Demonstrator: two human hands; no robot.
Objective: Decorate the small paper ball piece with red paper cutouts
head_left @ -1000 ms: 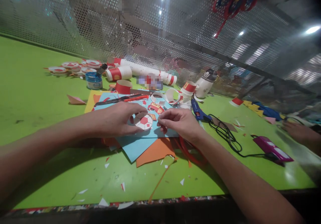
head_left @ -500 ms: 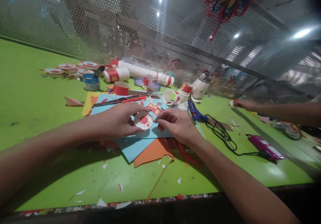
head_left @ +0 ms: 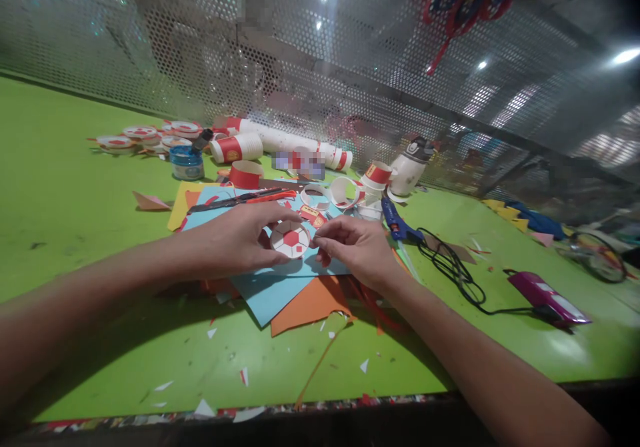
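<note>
My left hand (head_left: 245, 237) grips a round white paper cup base (head_left: 290, 240) by its edge, thumb below and fingers above. Black lines and a red centre patch on it form a football pattern, with a small red piece near its lower right. Just right of the disc, my right hand (head_left: 350, 243) is pinched, thumb against fingers; what it holds, if anything, is too small to make out. Beneath both hands lie blue paper sheets (head_left: 265, 300) and an orange sheet (head_left: 313, 303). Scissors (head_left: 245, 198) with orange handles rest behind my left hand.
A blue glue gun (head_left: 395, 220) with a black cable lies to the right, beside a purple power strip (head_left: 545, 297). Behind are paper cups (head_left: 237, 148), cut cup rings (head_left: 345, 193), a blue jar (head_left: 187, 162), a white flask (head_left: 410, 170) and finished football discs (head_left: 140, 133). Scraps litter the front.
The co-worker's hand with a small red-and-white piece at the right has gone out of view. The view has shifted slightly; my hands keep the same hold beside the disc.
</note>
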